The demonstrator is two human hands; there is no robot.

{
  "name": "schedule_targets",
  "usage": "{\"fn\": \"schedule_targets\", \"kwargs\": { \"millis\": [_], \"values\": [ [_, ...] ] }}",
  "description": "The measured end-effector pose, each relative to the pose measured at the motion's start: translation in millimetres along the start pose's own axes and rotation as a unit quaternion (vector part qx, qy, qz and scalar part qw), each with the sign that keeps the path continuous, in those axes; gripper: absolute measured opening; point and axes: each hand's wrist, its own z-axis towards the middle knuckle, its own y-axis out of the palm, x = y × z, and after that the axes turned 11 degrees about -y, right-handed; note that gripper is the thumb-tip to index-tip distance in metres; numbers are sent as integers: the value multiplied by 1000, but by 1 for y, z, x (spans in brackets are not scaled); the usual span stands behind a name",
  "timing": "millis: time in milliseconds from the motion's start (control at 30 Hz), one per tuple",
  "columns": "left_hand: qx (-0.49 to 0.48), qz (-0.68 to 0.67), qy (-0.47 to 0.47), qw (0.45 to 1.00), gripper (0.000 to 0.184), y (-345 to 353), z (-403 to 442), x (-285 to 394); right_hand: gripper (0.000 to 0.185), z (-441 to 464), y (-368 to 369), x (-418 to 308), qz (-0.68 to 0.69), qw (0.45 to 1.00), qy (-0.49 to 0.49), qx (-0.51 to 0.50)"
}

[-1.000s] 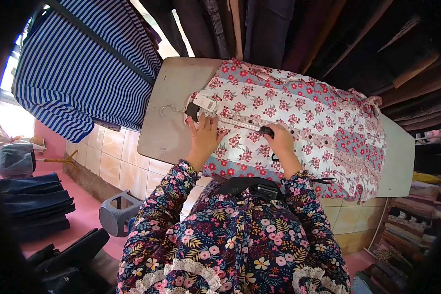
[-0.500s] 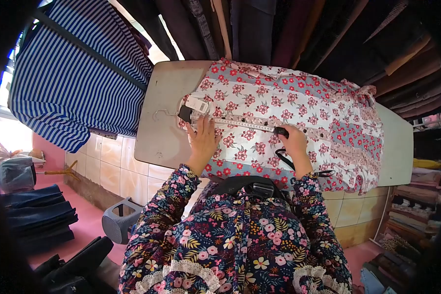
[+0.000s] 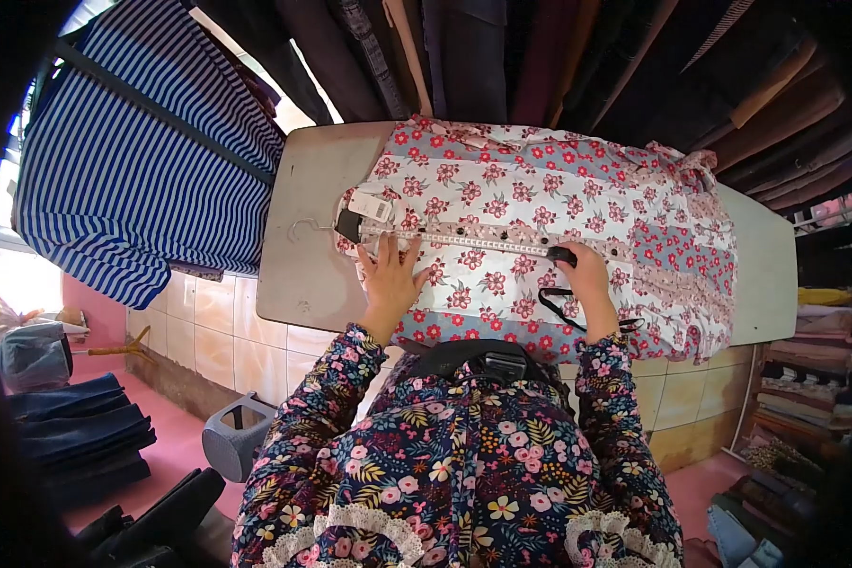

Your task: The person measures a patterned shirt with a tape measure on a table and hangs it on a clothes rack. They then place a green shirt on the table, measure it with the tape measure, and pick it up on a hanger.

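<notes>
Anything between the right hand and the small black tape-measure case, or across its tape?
Nothing visible: the right hand grips the small black case directly, and its narrow white tape runs uncovered to the left hand over the white garment with red flowers.

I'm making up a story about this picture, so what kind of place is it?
It's probably a small clothes shop. A paper tag lies on the flowery garment, dark clothes hang in a row, and folded clothes are stacked on the right.

Prob. clothes shop w/ hung garments (image 3: 476,62)
</notes>
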Motion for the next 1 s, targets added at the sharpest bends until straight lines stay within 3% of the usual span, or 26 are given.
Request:
{"fn": "schedule_targets", "kwargs": {
  "millis": [533,567,667,1000],
  "values": [
    [-59,31,-4,998,69,7,2,21,31,-24,-36,35,-33,998,48,21],
    [-59,30,-3,998,69,7,1,22,31,-24,-40,35,25,995,101,-2],
    [-49,34,-13,998,66,3,0,23,31,-27,-39,49,-27,998,50,17],
    [-38,-25,-34,998,52,-8,-2,39,32,-32,-62,75,-26,998,54,8]
  ]
}}
